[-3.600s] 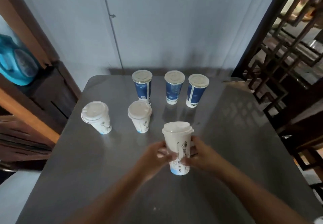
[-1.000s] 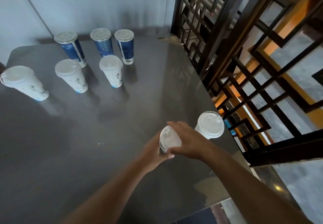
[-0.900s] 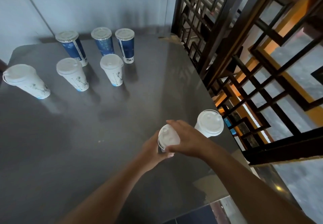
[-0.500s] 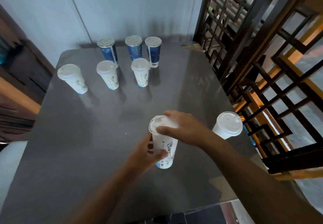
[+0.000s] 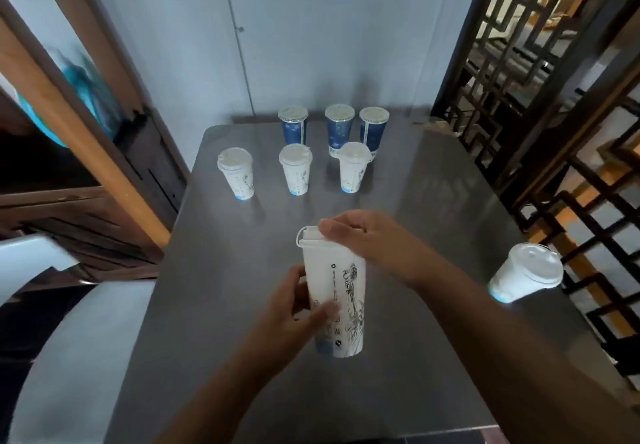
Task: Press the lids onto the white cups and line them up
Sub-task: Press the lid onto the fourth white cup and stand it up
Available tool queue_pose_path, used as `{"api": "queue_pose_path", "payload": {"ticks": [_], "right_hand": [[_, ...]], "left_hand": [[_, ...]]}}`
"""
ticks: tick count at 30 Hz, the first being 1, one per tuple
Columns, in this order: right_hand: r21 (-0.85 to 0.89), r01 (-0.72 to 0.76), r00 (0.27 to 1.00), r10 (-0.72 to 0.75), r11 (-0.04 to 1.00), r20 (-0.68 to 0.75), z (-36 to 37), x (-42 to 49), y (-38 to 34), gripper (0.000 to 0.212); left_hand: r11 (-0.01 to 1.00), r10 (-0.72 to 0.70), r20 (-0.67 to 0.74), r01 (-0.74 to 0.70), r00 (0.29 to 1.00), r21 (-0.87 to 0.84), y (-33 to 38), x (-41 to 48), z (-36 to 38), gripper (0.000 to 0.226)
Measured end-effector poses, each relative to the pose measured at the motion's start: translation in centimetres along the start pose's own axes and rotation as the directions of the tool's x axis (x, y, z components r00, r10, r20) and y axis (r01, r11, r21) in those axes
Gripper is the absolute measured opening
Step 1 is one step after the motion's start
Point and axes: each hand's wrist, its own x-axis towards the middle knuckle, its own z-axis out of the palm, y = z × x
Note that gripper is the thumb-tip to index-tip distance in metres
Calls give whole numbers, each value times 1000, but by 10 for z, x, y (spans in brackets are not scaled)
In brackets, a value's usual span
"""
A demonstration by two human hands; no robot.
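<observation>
- A tall white paper cup with a black line drawing (image 5: 341,305) is held upright over the near middle of the dark grey metal table (image 5: 433,208); whether its blue-banded base touches the tabletop cannot be told.
- The left hand (image 5: 294,308) wraps the cup's lower left side, thumb laid across the front of the wall and the other fingers curled behind it.
- The right hand (image 5: 360,235) lies over the cup's white plastic lid (image 5: 311,237), fingers pressed together and bent down on the top; only the lid's left edge and its raised tab show.
- A column of small black print runs down the cup beside the drawing, with a tiny round mark at its top; the letters are too small to read, and no brand name can be made out.
- Three more white lidded cups (image 5: 296,173) stand in a row across the far half of the table, each with the same faint drawing and a blue base.
- Just behind them, three dark blue cups with flat sealed tops (image 5: 339,130) form a second row near the wall; their print is unreadable.
- Another white lidded cup (image 5: 524,275) stands near the table's right edge, well apart from the rows.
- A dark wooden lattice screen (image 5: 519,80) rises to the right.
</observation>
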Motion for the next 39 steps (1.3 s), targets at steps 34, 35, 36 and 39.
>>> {"api": "queue_pose_path", "payload": {"ticks": [34,35,36,39], "right_hand": [[-12,-79,997,79,997,19,74,27,55,78],[9,-99,995,99,995,9,76,30,63,70],[20,-116,993,116,993,2,77,32,71,62],[-27,-133,991,133,991,-6,83,36,93,51]], "left_hand": [[975,-80,-11,81,997,209,-68,30,-49,70],[975,-78,-5,78,997,210,-76,34,-50,72],[973,-71,3,69,997,219,-83,37,-49,74],[966,-63,23,56,998,251,-107,44,-47,76]]}}
